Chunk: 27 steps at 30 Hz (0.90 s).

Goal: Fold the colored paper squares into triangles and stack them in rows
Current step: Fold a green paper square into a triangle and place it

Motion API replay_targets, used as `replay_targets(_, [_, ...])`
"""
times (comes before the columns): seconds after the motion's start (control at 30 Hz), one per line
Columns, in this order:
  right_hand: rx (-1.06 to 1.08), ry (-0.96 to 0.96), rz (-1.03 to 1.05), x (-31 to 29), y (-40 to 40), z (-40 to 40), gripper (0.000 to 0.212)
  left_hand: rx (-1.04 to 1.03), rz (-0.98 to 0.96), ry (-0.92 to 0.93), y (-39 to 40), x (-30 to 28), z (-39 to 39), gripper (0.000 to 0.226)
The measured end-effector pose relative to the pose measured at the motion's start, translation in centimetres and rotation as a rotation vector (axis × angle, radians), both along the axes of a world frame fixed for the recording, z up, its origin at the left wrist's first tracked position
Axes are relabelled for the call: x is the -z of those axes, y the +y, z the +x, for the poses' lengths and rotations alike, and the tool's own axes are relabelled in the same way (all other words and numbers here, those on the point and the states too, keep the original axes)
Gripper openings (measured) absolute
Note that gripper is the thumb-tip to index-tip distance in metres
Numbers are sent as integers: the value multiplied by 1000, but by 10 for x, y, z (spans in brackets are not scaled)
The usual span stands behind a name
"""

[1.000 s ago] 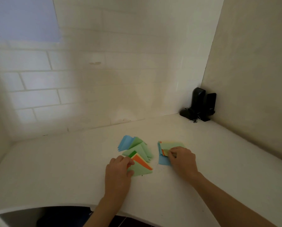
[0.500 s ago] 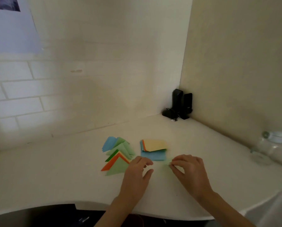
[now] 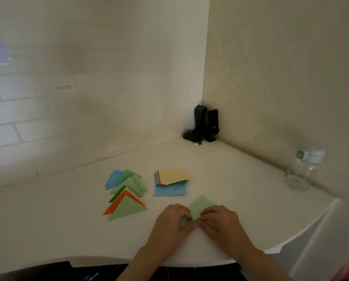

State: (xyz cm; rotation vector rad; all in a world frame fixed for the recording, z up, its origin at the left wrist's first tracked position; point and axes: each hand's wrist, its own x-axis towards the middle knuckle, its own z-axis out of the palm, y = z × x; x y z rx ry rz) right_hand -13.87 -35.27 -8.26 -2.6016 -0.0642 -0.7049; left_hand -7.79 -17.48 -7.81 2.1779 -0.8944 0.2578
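Observation:
A light green paper square (image 3: 200,205) lies on the white counter (image 3: 68,220) near the front edge. My left hand (image 3: 172,224) and my right hand (image 3: 220,224) pinch its near corner together, fingertips touching; the near part of the sheet is hidden under them. Behind it sits a stack of unfolded squares (image 3: 172,180), yellow on top, orange and blue below. To the left lies a row of folded triangles (image 3: 127,196) in blue, green, orange and yellow, overlapping one another.
Two black speakers (image 3: 207,124) with a cable stand in the back corner. A clear glass jar (image 3: 302,169) with a white lid stands at the right by the wall. The counter's curved front edge runs just below my wrists.
My right hand took a green square off the stack and drew it toward the front edge. My left hand left the triangles and joined it on the sheet. The view swung right.

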Motion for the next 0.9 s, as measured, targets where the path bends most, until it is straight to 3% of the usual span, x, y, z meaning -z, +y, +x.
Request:
replay_targets(0.1, [15, 66, 102, -2, -2, 5, 33, -16, -55, 9, -3, 2, 2, 31])
replay_targets(0.3, [75, 143, 24, -4, -2, 14, 41, -69, -113, 56, -9, 6, 6, 10])
replay_targets(0.53, [54, 257, 183, -10, -2, 18, 19, -128, -130, 147, -15, 1, 11, 17])
replay_targets(0.67, [41, 367, 243, -19, -2, 20, 24, -125, -115, 205, -14, -3, 13, 31])
replay_targets(0.9, [-62, 501, 378, -25, -18, 25, 28, -91, -112, 259, -8, -6, 16, 21])
